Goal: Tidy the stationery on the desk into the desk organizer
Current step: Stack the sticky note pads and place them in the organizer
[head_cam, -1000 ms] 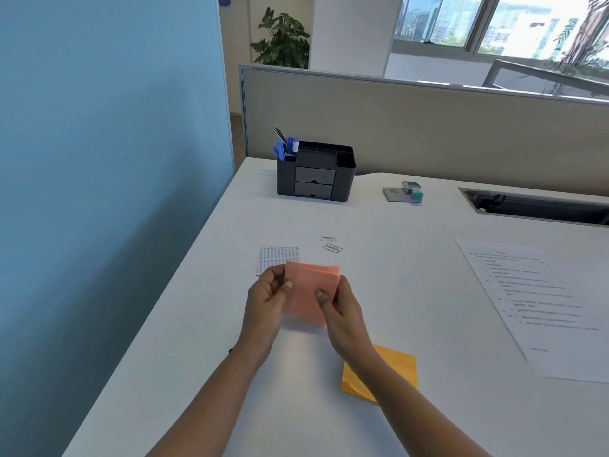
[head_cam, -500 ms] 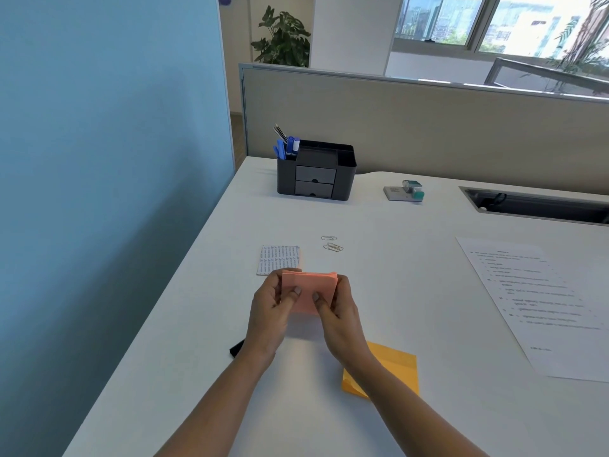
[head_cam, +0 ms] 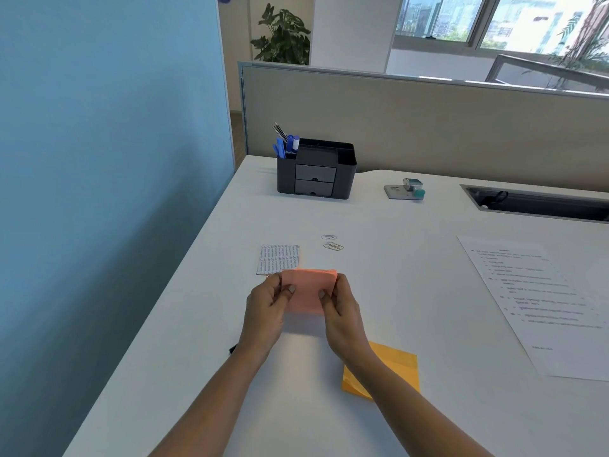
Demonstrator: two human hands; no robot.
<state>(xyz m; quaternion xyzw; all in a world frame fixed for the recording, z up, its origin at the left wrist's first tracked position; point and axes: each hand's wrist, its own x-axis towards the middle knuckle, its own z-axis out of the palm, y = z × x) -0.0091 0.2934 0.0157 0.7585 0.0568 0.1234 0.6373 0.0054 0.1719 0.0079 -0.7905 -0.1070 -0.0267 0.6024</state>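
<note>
Pink pad is held just above the near desk, left hand and right hand fingers pinching its side edges; recommend squaring the sheets, then carrying it level to the far organizer, clear of the pens.

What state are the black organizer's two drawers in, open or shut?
Shut. Both drawers sit flush with the front of the desk organizer, neither pulled out.

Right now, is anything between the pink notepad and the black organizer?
Only flat items lie between: paper clips and a printed slip. Lifted over them, the pink notepad should reach the organizer unblocked.
</note>
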